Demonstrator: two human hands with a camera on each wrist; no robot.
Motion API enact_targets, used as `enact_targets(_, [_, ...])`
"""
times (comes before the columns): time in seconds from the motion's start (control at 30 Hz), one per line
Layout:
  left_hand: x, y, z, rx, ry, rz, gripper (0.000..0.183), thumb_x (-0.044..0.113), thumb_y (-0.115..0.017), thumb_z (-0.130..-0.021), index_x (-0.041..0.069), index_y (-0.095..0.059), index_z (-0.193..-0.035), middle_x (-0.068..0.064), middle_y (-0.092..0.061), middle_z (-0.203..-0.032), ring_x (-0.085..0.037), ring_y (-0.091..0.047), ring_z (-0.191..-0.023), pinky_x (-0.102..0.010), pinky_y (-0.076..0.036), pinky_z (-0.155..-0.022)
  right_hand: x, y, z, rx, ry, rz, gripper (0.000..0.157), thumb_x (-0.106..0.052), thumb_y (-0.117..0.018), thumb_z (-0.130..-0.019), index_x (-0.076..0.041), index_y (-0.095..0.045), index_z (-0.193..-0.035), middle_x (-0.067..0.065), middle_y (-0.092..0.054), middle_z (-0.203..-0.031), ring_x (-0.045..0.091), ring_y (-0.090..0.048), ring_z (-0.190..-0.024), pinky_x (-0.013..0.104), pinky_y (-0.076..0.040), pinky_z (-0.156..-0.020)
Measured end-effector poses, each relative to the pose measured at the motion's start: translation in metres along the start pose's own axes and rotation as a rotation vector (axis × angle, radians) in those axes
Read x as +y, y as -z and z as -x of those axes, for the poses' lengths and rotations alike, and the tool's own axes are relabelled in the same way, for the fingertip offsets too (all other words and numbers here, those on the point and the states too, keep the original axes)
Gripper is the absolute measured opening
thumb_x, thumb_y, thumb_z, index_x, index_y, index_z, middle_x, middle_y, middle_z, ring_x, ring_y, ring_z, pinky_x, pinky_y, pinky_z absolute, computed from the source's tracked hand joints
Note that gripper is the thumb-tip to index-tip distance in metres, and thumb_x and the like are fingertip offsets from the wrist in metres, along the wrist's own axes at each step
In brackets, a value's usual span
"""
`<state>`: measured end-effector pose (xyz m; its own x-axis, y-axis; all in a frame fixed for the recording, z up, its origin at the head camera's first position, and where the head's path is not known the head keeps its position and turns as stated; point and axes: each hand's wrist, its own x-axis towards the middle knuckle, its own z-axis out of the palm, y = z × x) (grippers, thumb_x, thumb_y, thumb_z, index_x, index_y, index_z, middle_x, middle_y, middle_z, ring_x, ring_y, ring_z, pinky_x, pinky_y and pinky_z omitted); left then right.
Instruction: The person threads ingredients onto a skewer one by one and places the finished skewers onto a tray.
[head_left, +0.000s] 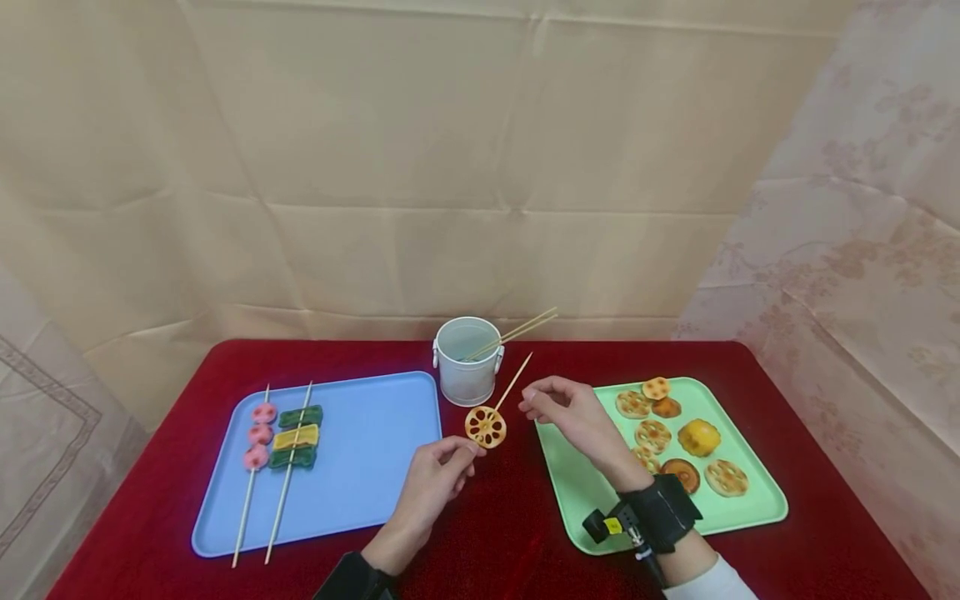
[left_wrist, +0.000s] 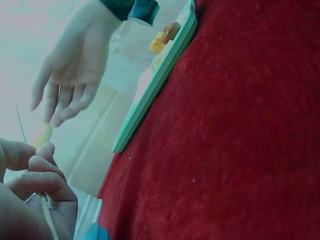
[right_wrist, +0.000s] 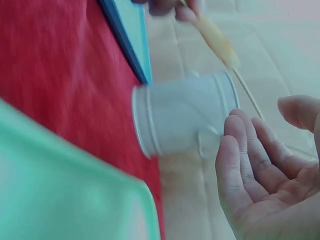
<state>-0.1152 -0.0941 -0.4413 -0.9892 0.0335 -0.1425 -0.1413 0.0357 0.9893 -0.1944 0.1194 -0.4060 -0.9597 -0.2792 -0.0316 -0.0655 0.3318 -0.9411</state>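
Observation:
My left hand [head_left: 433, 485] pinches a lotus root slice [head_left: 486, 427] at its lower edge, between thumb and fingers. A bamboo skewer [head_left: 515, 379] runs through the slice, with its upper part sticking out up and to the right. In the left wrist view the skewer's lower end [left_wrist: 48, 218] comes out under the curled fingers. Near the skewer's upper part, my right hand [head_left: 576, 422] is apart from the slice. Its fingers are loosely bent and its palm holds nothing, as the right wrist view shows.
Behind the hands stands a white bucket [head_left: 467, 382] with bamboo skewers [head_left: 530, 325] leaning in it. At left, a blue tray [head_left: 375, 450] carries a pink skewer [head_left: 260, 434] and a green-and-yellow one [head_left: 296, 439]. The green tray [head_left: 573, 475] at right bears several loose food pieces.

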Motion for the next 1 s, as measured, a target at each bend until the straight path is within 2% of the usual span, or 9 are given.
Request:
enact_targets(0.07, [-0.005, 0.002, -0.002, 0.005, -0.004, -0.004, 0.027, 0.018, -0.058, -0.094, -0.006, -0.069, -0.1, 0.0, -0.056, -0.068, -0.007, -0.044, -0.053, -0.017, -0.033, -0.044, -0.001, 0.01, -0.001, 0.003, 0.026, 0.052, 0.041, -0.041, -0.064, -0.09, -0.005, -0.067, -0.108, 0.011, -0.071, -0.095, 0.024, -0.066, -0.087, 0.041, -0.053, -0.081])
enact_targets(0.23, [-0.005, 0.005, -0.001, 0.021, 0.002, -0.024, 0.028, 0.02, -0.06, -0.093, -0.005, -0.07, -0.099, -0.001, -0.056, -0.067, -0.007, -0.043, -0.051, -0.017, -0.032, -0.043, 0.005, 0.036, 0.0, -0.012, 0.076, 0.203, 0.04, -0.041, -0.062, -0.092, -0.005, -0.068, -0.108, 0.011, -0.07, -0.096, 0.032, -0.064, -0.089, 0.042, -0.053, -0.079])
enact_targets(0.43, [-0.005, 0.008, -0.001, 0.024, -0.011, -0.039, 0.028, 0.02, -0.06, -0.093, -0.005, -0.07, -0.099, -0.001, -0.056, -0.067, -0.006, -0.044, -0.052, -0.017, -0.034, -0.044, 0.015, 0.059, 0.004, 0.012, 0.087, 0.422, 0.039, -0.044, -0.06, -0.092, -0.011, -0.07, -0.109, 0.003, -0.069, -0.099, 0.021, -0.063, -0.093, 0.039, -0.051, -0.082])
enact_targets(0.77, [-0.008, 0.013, 0.0, 0.02, 0.0, -0.055, 0.029, 0.021, -0.059, -0.094, -0.005, -0.07, -0.1, -0.001, -0.057, -0.067, -0.007, -0.045, -0.053, -0.018, -0.035, -0.044, 0.027, 0.074, 0.01, 0.025, 0.029, 0.626, 0.037, -0.041, -0.061, -0.092, -0.01, -0.07, -0.111, 0.003, -0.069, -0.103, 0.021, -0.062, -0.095, 0.04, -0.05, -0.079])
enact_targets(1.0, [-0.008, 0.014, 0.0, 0.024, 0.023, -0.058, 0.028, 0.021, -0.059, -0.094, -0.004, -0.071, -0.1, -0.001, -0.057, -0.068, -0.008, -0.046, -0.053, -0.018, -0.036, -0.046, 0.035, 0.08, 0.013, 0.006, 0.008, 0.713, 0.035, -0.032, -0.066, -0.089, -0.005, -0.07, -0.111, 0.005, -0.069, -0.1, 0.017, -0.062, -0.085, 0.037, -0.05, -0.071])
